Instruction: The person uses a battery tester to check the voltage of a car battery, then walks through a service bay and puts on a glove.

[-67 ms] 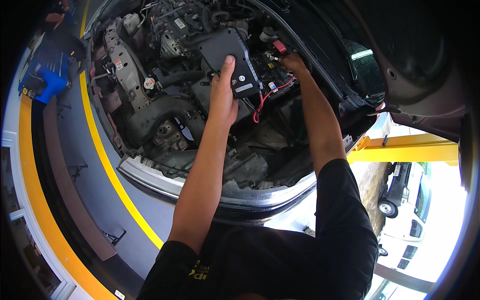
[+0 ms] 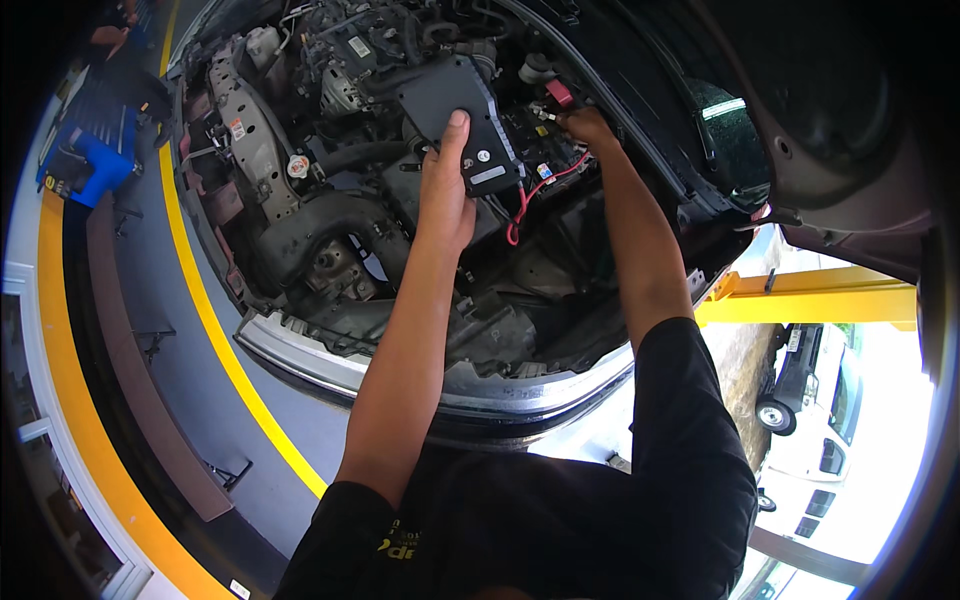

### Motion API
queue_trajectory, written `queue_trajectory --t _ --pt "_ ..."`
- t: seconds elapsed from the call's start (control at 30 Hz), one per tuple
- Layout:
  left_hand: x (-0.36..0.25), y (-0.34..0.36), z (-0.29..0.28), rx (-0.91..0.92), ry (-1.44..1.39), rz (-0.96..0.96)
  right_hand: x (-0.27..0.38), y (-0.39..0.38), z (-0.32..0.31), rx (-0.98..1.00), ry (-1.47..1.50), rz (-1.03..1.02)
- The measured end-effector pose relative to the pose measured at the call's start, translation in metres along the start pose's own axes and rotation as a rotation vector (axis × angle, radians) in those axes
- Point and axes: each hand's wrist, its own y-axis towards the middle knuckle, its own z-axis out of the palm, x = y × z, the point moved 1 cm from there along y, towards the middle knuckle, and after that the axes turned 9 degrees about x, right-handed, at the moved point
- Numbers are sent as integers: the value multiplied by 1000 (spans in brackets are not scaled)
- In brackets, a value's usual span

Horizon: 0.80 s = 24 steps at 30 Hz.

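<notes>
My left hand (image 2: 450,190) is closed round a flat black handheld battery tester (image 2: 462,115), its thumb lying along the face. From the tester's lower end a red lead (image 2: 545,183) loops and runs up to the right, toward my right wrist. My right hand (image 2: 586,127) is at the car battery (image 2: 528,140), with its fingers pinched together beside a metal terminal clamp (image 2: 545,116). What those fingers grip is too small and partly hidden to tell. Just beyond them is a red terminal cover (image 2: 559,93).
The open engine bay surrounds both hands, with a black air duct (image 2: 335,225) and a radiator cap (image 2: 298,166) at left. The raised hood (image 2: 840,130) hangs at right. A blue tool cart (image 2: 100,150), a yellow lift arm (image 2: 810,298) and a white vehicle (image 2: 815,430) stand farther off.
</notes>
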Motion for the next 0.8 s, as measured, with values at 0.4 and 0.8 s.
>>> queue_trajectory --t 0.4,0.8 --pt "-2 -8 9 15 -66 16 126 -125 31 -304 -517 -342" --pt "11 -24 12 448 613 -188 203 -193 40 672 820 -303"
